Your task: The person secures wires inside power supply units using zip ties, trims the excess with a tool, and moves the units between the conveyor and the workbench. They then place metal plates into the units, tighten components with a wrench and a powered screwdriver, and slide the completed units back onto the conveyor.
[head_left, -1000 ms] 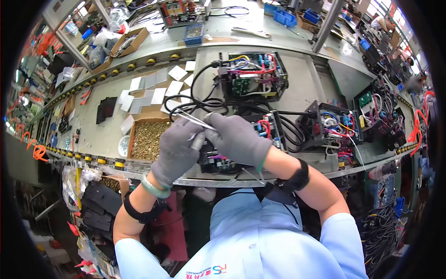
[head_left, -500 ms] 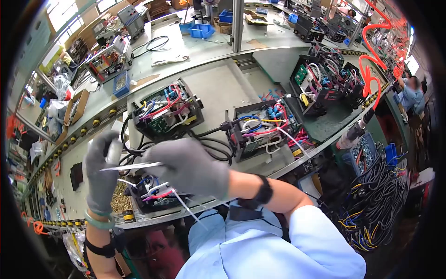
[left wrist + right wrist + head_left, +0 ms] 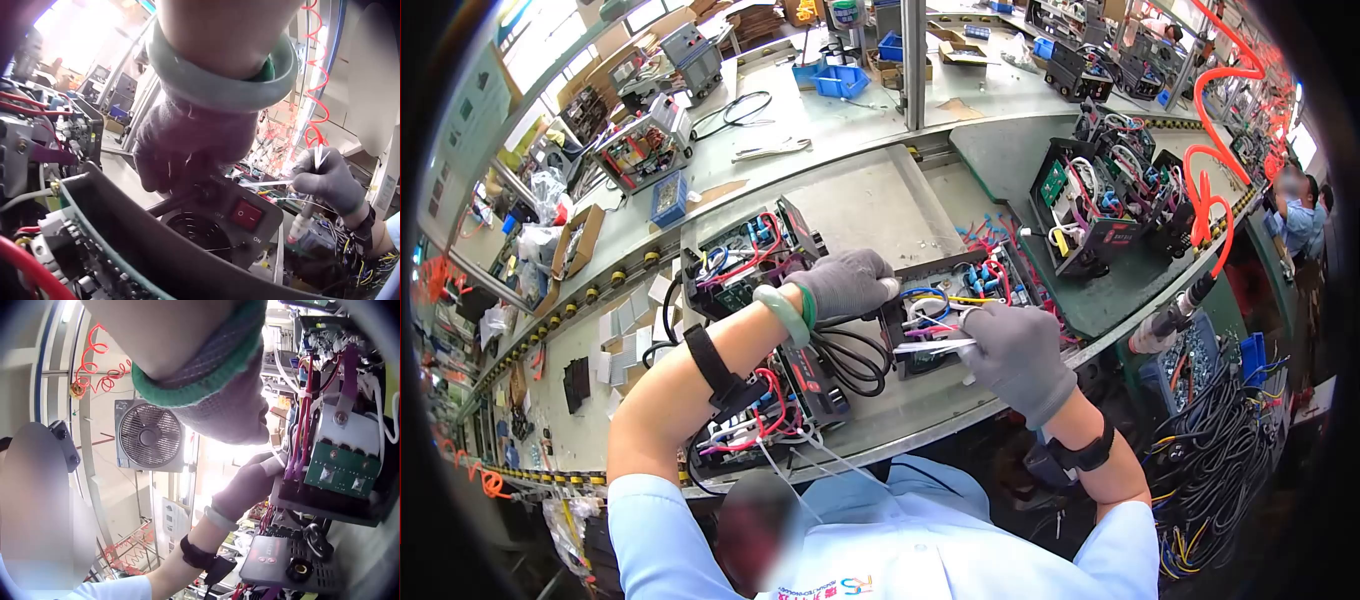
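Note:
My gloved left hand [image 3: 850,283] is at the left end panel of an open electronics unit [image 3: 960,310]. In the left wrist view, the left hand [image 3: 194,134] curls its fingers at the top of this panel, beside the black cord; a red rocker switch [image 3: 247,214] sits below. Coloured wires fill the unit. Over its near right side, the gloved right hand [image 3: 1020,360] grips several white cable ties [image 3: 930,347], their ends pointing left. The left wrist view also shows these ties upright in the right hand [image 3: 331,181].
Another open unit [image 3: 765,405] lies under my left forearm, with long white tie tails hanging toward me. A third unit [image 3: 740,255] stands behind it, and black cords [image 3: 850,360] coil between. More units [image 3: 1090,210] stand at right. An orange coiled hose [image 3: 1215,190] hangs nearby.
My view has turned right. The hands, first together over the left unit, have separated: the left went to the middle unit's end panel, the right moved right with the cable ties.

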Demonstrator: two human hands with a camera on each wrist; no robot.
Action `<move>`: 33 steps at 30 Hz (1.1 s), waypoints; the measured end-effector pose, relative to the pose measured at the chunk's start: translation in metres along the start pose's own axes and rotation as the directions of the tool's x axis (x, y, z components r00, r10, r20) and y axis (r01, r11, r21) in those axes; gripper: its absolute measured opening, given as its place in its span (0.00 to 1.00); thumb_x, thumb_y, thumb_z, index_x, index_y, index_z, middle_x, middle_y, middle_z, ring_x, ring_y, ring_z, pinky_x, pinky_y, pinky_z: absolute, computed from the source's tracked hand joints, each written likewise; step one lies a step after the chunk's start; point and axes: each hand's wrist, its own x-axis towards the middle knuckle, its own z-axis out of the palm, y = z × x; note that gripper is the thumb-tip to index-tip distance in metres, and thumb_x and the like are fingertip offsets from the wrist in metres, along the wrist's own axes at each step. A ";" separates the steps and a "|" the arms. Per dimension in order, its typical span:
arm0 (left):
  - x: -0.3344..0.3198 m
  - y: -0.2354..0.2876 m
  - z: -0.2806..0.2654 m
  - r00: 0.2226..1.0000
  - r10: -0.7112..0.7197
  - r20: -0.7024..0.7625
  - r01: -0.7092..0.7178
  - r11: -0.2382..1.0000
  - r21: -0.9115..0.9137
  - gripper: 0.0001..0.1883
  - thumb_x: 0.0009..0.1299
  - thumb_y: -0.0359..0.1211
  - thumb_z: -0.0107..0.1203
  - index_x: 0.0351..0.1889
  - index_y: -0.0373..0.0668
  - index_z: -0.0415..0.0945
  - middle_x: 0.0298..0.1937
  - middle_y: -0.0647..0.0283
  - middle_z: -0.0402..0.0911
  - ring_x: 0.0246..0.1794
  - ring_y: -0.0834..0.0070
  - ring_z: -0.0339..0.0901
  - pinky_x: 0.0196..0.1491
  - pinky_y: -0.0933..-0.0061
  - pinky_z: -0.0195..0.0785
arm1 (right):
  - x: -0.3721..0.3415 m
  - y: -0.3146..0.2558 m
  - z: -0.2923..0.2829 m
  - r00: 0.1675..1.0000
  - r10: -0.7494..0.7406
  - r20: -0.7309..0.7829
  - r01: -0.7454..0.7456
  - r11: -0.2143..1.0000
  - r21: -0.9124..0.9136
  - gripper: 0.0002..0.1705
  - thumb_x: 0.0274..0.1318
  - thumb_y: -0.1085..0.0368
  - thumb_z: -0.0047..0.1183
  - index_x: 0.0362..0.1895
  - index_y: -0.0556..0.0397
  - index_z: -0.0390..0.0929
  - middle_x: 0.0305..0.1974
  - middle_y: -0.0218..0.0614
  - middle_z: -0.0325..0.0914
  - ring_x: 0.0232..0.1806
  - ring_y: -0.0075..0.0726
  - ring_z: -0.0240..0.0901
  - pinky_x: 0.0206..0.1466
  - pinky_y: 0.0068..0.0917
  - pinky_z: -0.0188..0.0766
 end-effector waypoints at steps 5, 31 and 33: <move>0.016 -0.015 0.001 0.986 0.094 0.138 -0.089 0.995 -0.042 0.20 0.72 0.41 0.49 0.47 0.33 0.80 0.38 0.50 0.82 0.41 0.63 0.80 0.50 0.65 0.71 | 0.032 0.002 0.006 0.942 0.200 0.269 -0.277 0.916 0.290 0.13 0.48 0.55 0.56 0.26 0.52 0.81 0.22 0.44 0.77 0.26 0.51 0.78 0.33 0.45 0.73; 0.028 -0.023 -0.007 0.943 0.112 0.314 -0.051 0.980 -0.195 0.17 0.70 0.37 0.46 0.45 0.31 0.78 0.34 0.61 0.81 0.35 0.76 0.79 0.41 0.71 0.75 | 0.016 -0.020 0.019 0.776 0.529 0.344 -0.631 0.636 0.445 0.15 0.53 0.57 0.55 0.30 0.57 0.83 0.19 0.42 0.77 0.23 0.33 0.76 0.31 0.34 0.72; 0.024 -0.016 -0.008 0.943 0.085 0.321 -0.027 0.983 -0.182 0.17 0.70 0.37 0.46 0.45 0.31 0.77 0.35 0.61 0.81 0.35 0.77 0.79 0.42 0.72 0.75 | 0.016 -0.020 0.028 0.812 0.505 0.291 -0.581 0.660 0.477 0.15 0.52 0.57 0.55 0.29 0.57 0.82 0.19 0.44 0.76 0.22 0.37 0.76 0.30 0.35 0.71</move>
